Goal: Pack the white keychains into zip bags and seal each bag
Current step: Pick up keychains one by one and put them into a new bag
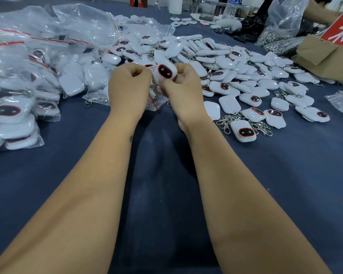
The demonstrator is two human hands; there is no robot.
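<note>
A white keychain (165, 72) with a dark red-rimmed face sits between my two hands, above the blue table. My left hand (129, 86) has its fingers curled and pinches the top of a clear zip bag (154, 101) with a red seal line. My right hand (183, 89) pinches the other side of the bag near the keychain. The bag hangs down between my hands, mostly hidden by them. A large heap of loose white keychains (222, 64) lies behind and to the right.
Filled zip bags (18, 107) are piled at the left. A cardboard box (325, 56) with a red sign stands at the far right, beside bags of metal rings (279, 38). Another person (321, 10) works at the back right. Blue table cloth (166, 194) lies under my forearms.
</note>
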